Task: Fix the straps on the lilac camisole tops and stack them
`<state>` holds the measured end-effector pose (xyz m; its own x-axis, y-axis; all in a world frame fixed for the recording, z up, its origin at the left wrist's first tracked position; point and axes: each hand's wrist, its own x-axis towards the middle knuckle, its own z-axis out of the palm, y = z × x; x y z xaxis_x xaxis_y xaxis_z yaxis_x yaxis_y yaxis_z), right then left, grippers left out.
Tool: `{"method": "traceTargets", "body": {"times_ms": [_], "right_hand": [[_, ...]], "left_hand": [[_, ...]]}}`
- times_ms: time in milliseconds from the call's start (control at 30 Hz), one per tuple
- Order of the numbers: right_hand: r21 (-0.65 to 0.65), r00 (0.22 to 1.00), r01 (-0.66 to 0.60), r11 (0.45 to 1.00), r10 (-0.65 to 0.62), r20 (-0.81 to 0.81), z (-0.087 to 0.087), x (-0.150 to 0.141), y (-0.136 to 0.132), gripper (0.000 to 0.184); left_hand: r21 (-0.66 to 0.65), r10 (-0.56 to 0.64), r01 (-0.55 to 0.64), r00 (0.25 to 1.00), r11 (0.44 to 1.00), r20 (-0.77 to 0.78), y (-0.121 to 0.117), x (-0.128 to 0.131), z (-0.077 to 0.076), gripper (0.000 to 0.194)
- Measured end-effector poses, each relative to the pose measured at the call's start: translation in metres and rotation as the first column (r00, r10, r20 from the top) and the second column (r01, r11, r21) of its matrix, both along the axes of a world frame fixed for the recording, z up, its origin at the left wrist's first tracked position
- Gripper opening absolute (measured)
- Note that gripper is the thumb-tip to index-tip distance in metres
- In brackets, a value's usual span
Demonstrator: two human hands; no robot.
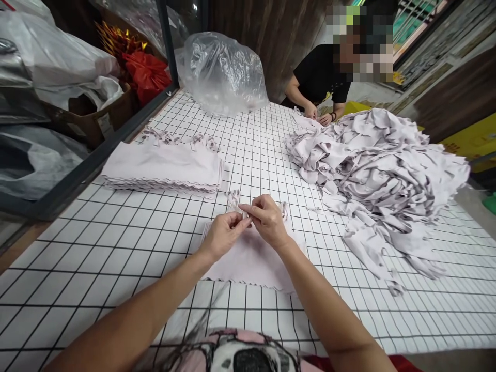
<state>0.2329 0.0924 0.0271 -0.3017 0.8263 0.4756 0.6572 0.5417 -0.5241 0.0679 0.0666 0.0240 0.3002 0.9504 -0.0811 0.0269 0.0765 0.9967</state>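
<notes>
A pale pinkish-grey garment [256, 261] with a wavy lower hem lies flat in front of me, its narrow straps at the far end. My left hand [226, 232] pinches at the top edge, thumb and fingers pressed together on a strap. Right against it, my right hand [267, 219] is closed too, its fingertips meeting the left ones over the strap [233, 199]. The exact piece between the fingertips is mostly hidden. To the left sits a neat stack of the same garments [165, 165], straps lying along its far edge.
A big loose heap of like garments [387, 165] covers the table's right side. Behind it, a person in a black shirt [320, 72] handles cloth. A clear plastic bag [225, 72] rests at the far edge. Boxes and bags stand beyond the dark frame [127, 116] at left.
</notes>
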Motion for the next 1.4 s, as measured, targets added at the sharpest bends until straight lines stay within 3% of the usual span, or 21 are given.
{"method": "traceTargets", "body": {"times_ms": [67, 133, 200, 267, 333, 400, 467, 500, 600, 667, 700, 800, 900, 967, 1100, 1267, 1400], "right_hand": [[-0.077, 0.991, -0.014, 0.997, 0.004, -0.13, 0.004, -0.002, -0.005, 0.026], [-0.247, 0.945, -0.014, 0.969, -0.068, -0.32, 0.007, -0.002, -0.014, 0.023], [-0.51, 0.859, -0.076, 0.857, -0.204, -0.47, 0.011, 0.0, -0.024, 0.019], [-0.709, 0.787, -0.184, 0.681, -0.33, -0.521, 0.013, 0.003, -0.034, 0.026], [-0.796, 0.757, -0.254, 0.55, -0.399, -0.518, 0.015, 0.005, -0.042, 0.034], [-0.816, 0.734, -0.284, 0.503, -0.434, -0.523, 0.017, 0.006, -0.046, 0.036], [-0.8, 0.696, -0.326, 0.504, -0.444, -0.564, 0.018, 0.005, -0.045, 0.034], [-0.774, 0.671, -0.343, 0.533, -0.438, -0.599, 0.018, 0.004, -0.043, 0.032], [-0.637, 0.63, -0.307, 0.707, -0.35, -0.693, 0.015, 0.005, -0.035, 0.031], [-0.546, 0.661, -0.216, 0.809, -0.291, -0.692, 0.01, 0.007, -0.032, 0.031], [-0.528, 0.686, -0.166, 0.833, -0.287, -0.668, 0.008, 0.009, -0.032, 0.03], [-0.596, 0.753, -0.105, 0.796, -0.328, -0.571, 0.003, 0.014, -0.037, 0.022], [-0.673, 0.786, -0.205, 0.71, -0.29, -0.545, 0.007, 0.012, -0.042, 0.023], [-0.673, 0.777, -0.277, 0.685, -0.253, -0.577, 0.012, 0.006, -0.041, 0.023], [-0.67, 0.747, -0.328, 0.666, -0.251, -0.615, 0.018, -0.003, -0.03, 0.024], [-0.697, 0.782, -0.25, 0.672, -0.285, -0.555, 0.015, -0.008, -0.018, 0.028], [-0.692, 0.767, -0.227, 0.685, -0.312, -0.561, 0.015, -0.015, -0.016, 0.03]], "left_hand": [[-0.041, -0.019, 0.02, 0.999, 0.999, 0.031, 0.0, 0.0, 0.0, 0.035], [-0.089, -0.056, 0.06, 0.997, 0.994, 0.045, -0.001, -0.001, 0.002, 0.035], [-0.128, -0.113, 0.119, 0.992, 0.985, 0.05, -0.004, -0.002, 0.005, 0.036], [-0.132, -0.175, 0.179, 0.984, 0.975, 0.045, -0.008, -0.002, 0.008, 0.036], [-0.096, -0.217, 0.218, 0.976, 0.971, 0.014, -0.012, -0.001, 0.012, 0.037], [-0.052, -0.242, 0.24, 0.969, 0.969, -0.043, -0.016, 0.0, 0.015, 0.037], [-0.034, -0.261, 0.259, 0.961, 0.965, -0.097, -0.018, 0.001, 0.018, 0.036], [-0.031, -0.265, 0.263, 0.958, 0.964, -0.11, -0.019, 0.001, 0.02, 0.036], [-0.044, -0.272, 0.269, 0.96, 0.962, -0.072, -0.017, 0.0, 0.021, 0.035], [-0.072, -0.245, 0.244, 0.969, 0.967, -0.005, -0.014, 0.0, 0.018, 0.029], [-0.093, -0.217, 0.218, 0.976, 0.972, 0.023, -0.012, -0.001, 0.016, 0.026], [-0.155, -0.105, 0.112, 0.993, 0.982, 0.052, -0.005, -0.003, 0.008, 0.029], [-0.198, -0.047, 0.059, 0.997, 0.978, 0.061, 0.001, -0.006, 0.001, 0.034], [-0.198, -0.058, 0.075, 0.994, 0.977, 0.092, 0.004, -0.008, 0.001, 0.037], [-0.173, -0.078, 0.103, 0.986, 0.979, 0.146, 0.008, -0.012, 0.005, 0.036], [-0.184, -0.059, 0.088, 0.986, 0.979, 0.157, 0.011, -0.013, 0.003, 0.034], [-0.201, -0.024, 0.069, 0.976, 0.977, 0.218, 0.012, -0.012, -0.002, 0.039]]}}
